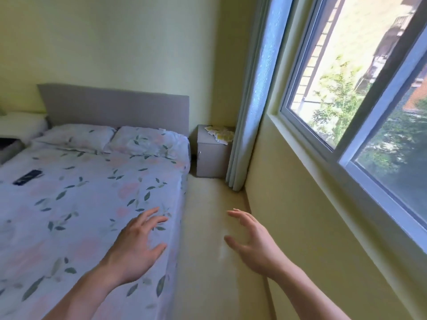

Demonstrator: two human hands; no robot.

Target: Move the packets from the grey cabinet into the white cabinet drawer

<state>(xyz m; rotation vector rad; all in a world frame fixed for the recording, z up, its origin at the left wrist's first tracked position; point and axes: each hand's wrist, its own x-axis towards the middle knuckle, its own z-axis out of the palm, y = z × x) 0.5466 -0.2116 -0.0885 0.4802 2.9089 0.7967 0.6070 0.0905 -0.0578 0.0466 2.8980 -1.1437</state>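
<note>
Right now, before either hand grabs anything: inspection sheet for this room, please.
Surface: grey cabinet top, in the far corner beside the bed.
Job's things: packets piled on the cabinet top; white cabinet drawer not identifiable.
Clutter: dark flat object on the bed, two pillows.
Hands: left hand and right hand open, fingers spread, holding nothing.
Cables: nothing seen.
Surroundings: curtain, window on the right.

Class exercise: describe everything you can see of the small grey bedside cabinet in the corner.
The small grey bedside cabinet is a boxy, matte unit, seemingly laminate. Its front door is closed, with a small knob at the left edge. It stands upright on the floor between the floral-sheeted bed and pale blue curtain. Yellow-and-white packets lie scattered on top.
</note>
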